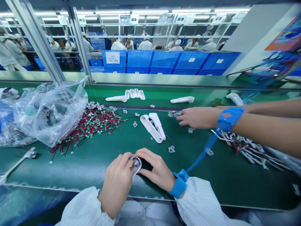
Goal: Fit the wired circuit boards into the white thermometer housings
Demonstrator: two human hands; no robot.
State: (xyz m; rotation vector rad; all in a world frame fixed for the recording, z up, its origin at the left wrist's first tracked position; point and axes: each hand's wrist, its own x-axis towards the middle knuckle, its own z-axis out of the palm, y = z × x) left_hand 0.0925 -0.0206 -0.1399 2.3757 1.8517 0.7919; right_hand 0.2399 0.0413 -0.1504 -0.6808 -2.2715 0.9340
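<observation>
Close to the bench's front edge, my left hand (119, 177) and my right hand (157, 169) grip a white plastic housing (136, 170) between them. Its rounded end faces up, with small metallic parts and a bit of dark red wire inside. The rest of the housing is hidden by my fingers. A blue wrist strap (180, 185) circles my right wrist. Beyond my hands lie two white housing halves (152, 127), set in a V. Beside them is a small clear-grey part with a red wire (171, 149).
Red-wired green pieces (94, 125) heap up at left beside a clear plastic bag (54, 110). A co-worker's hand (199, 117) reaches in from the right over small parts, above a bundle of white and red wires (251, 146). White housings (182, 99) lie farther back.
</observation>
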